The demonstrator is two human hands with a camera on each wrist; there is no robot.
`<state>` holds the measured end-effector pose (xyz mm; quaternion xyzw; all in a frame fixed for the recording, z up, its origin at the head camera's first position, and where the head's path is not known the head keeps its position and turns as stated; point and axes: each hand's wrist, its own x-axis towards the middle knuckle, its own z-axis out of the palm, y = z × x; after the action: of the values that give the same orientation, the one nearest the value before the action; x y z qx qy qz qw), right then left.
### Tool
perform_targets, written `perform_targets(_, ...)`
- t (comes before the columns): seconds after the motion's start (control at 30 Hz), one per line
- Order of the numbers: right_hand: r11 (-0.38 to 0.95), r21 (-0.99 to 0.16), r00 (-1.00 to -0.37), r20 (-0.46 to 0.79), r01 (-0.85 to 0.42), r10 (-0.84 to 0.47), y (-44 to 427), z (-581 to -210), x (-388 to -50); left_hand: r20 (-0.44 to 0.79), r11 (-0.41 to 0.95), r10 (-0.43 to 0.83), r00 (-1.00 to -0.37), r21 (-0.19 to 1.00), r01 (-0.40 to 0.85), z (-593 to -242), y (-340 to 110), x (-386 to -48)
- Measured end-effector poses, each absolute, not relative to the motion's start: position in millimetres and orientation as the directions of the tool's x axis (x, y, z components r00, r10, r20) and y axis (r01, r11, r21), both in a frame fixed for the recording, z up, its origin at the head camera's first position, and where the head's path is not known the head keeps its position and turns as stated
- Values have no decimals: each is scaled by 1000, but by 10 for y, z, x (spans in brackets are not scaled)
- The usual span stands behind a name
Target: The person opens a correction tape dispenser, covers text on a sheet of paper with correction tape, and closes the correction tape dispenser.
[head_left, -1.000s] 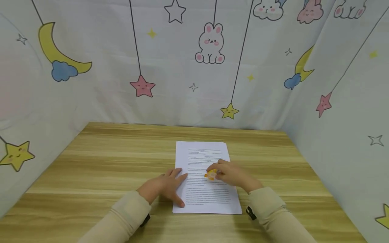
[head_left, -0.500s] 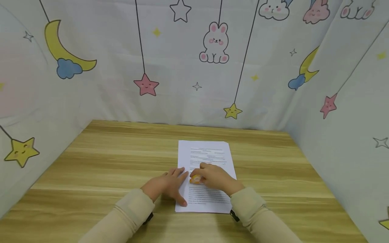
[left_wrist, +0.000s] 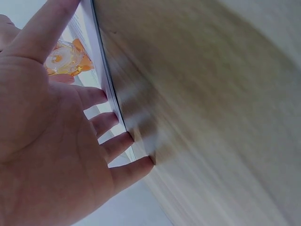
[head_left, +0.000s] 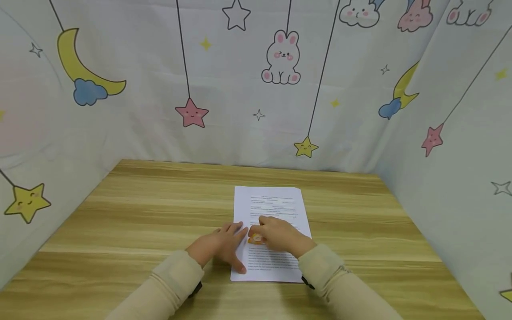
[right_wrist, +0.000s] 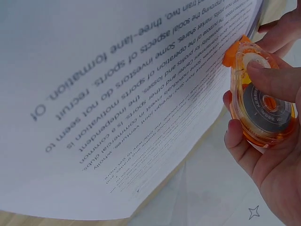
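A stack of printed paper [head_left: 242,200] lies on the wooden table. My left hand [head_left: 222,244] rests along its left edge with fingers spread; in the left wrist view the fingertips [left_wrist: 124,139] meet the sheet's edge. Over the text, my right hand [head_left: 282,234] grips an orange see-through correction tape [head_left: 256,239]. The right wrist view shows the correction tape [right_wrist: 265,113] between thumb and fingers, its grey reel facing the camera. Its orange tip [right_wrist: 232,52] is against the page or very close to it; any tape line beneath cannot be made out.
The wooden table [head_left: 160,200] spreads out around the paper. White cloth walls [head_left: 240,80] with cartoon moons, stars and a rabbit enclose the back and both sides.
My right hand has moved left across the page with the correction tape, close to my left hand, then slightly down. My left hand stays on the paper's edge. The head view shifted slightly.
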<state>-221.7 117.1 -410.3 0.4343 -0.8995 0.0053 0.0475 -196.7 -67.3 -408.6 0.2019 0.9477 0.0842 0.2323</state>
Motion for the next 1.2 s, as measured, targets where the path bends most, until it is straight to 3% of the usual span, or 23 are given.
perform_targets(0.2, 609, 43, -604, 89, -792, -792, 1179, -4095, -2195, -424, 915, 400, -813, 238, 326, -4080, -666, -1954)
perform_targets(1.0, 673, 2, -671, 75, -740, -738, 1595, -4128, -2196, -418, 910, 410, -811, 241, 336, -4053, -639, -1959)
perform_targets(1.2, 659, -4, -656, 104, -752, -747, 1739, -4163, -2197, -421, 911, 411, -809, 231, 342, -4052, -621, -1956)
